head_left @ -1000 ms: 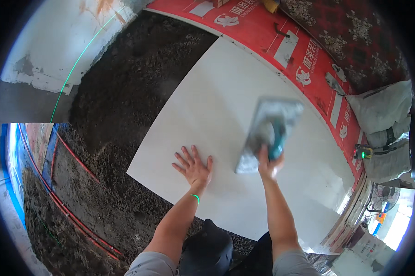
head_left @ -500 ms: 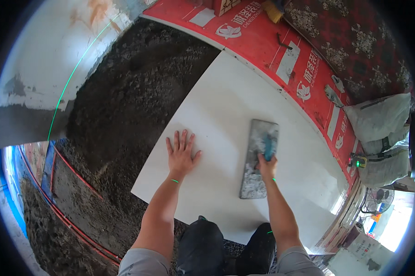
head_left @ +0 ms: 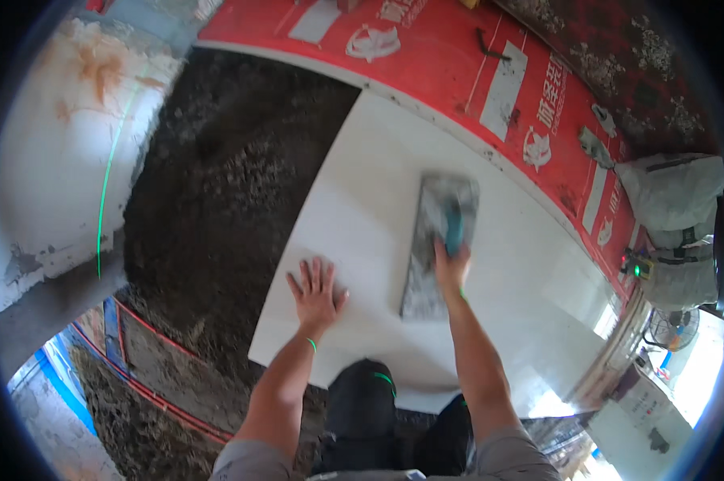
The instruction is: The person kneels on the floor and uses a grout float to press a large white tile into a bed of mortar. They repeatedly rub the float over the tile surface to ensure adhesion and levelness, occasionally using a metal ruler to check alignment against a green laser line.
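A large white floor tile [head_left: 360, 180] lies in front of my knees, its left edge beside dark, rough mortar [head_left: 233, 152]. My left hand [head_left: 318, 303] is spread flat on the tile's left part, holding nothing. In my right hand [head_left: 453, 268] is the teal handle of a long, grey, smeared float [head_left: 440, 196], closed round by my fingers. The float stands over the tile's middle, slightly blurred; whether its whole face touches the tile I cannot tell.
Red printed protective sheeting [head_left: 434, 64] borders the tile's far and right sides. White sacks [head_left: 671, 196], a small device with a green light [head_left: 637, 264] and a fan [head_left: 673, 329] are at right. Red pipes [head_left: 149, 393] run over the floor at left, below a whitish wall [head_left: 65, 160].
The float and my right hand have moved a little farther away and left. My left hand stays flat on the tile, nearer its front edge in view. The whole view has tilted somewhat.
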Demonstrator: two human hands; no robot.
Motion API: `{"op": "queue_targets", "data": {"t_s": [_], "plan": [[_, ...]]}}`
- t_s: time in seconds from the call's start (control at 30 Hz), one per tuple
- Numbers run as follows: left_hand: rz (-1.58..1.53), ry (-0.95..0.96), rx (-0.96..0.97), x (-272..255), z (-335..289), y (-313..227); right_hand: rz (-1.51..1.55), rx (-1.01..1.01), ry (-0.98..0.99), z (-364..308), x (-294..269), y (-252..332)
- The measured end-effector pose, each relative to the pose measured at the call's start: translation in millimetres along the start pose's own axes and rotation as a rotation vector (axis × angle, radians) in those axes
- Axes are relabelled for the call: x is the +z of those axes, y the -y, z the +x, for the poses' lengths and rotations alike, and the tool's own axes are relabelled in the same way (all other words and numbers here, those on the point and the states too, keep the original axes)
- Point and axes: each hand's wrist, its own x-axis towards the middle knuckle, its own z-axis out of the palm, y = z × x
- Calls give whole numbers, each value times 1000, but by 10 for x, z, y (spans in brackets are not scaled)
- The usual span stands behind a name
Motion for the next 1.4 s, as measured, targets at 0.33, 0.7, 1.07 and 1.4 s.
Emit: {"op": "queue_targets", "data": {"t_s": [0.33,0.7,1.07,1.4], "plan": [[-32,-51,57,100,-77,21,-71,-72,82,15,445,442],[-36,-18,44,201,-73,168,216,116,-232,123,406,106],[4,27,17,99,-197,106,224,-150,-245,-1029,335,-81],[12,-122,30,41,-214,196,289,-409,-155,-1083,406,399]]}}
